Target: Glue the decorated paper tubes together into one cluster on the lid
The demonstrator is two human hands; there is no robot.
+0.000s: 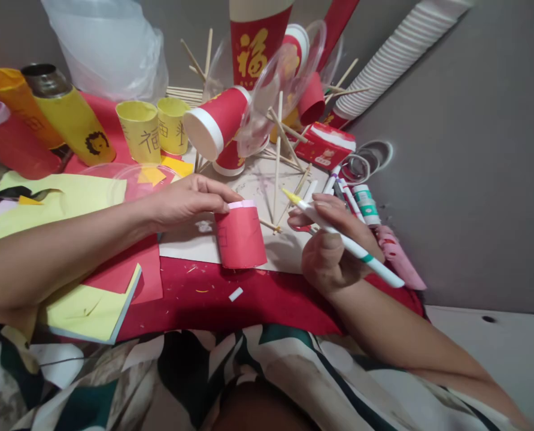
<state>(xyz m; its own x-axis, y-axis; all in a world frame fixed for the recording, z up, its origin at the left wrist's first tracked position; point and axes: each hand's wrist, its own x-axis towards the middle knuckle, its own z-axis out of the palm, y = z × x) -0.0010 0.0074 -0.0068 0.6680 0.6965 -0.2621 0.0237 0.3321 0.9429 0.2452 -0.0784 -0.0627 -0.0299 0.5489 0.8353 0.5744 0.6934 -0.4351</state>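
Observation:
My left hand (195, 200) pinches the upper rim of a red paper cylinder (240, 239) with a pink inner edge. The cylinder stands upright on a white board (188, 246), and dark drawn strokes show on its side. In my right hand (334, 245) is a white marker pen (352, 248) with a green band, held between thumb and fingers. Its yellow tip points up and left, apart from the cylinder. Behind my left hand stand two yellow paper cylinders, the nearer one (139, 134) bearing a written character.
Wooden sticks (278, 161), red paper cups (220, 120) and clear plastic lids crowd the back. A stack of white cups (397, 54) leans at the right. More markers (350, 200) lie right of the sticks. A yellow pad (91, 305) and coloured sheets lie left; a yellow bottle (72, 117) leans behind.

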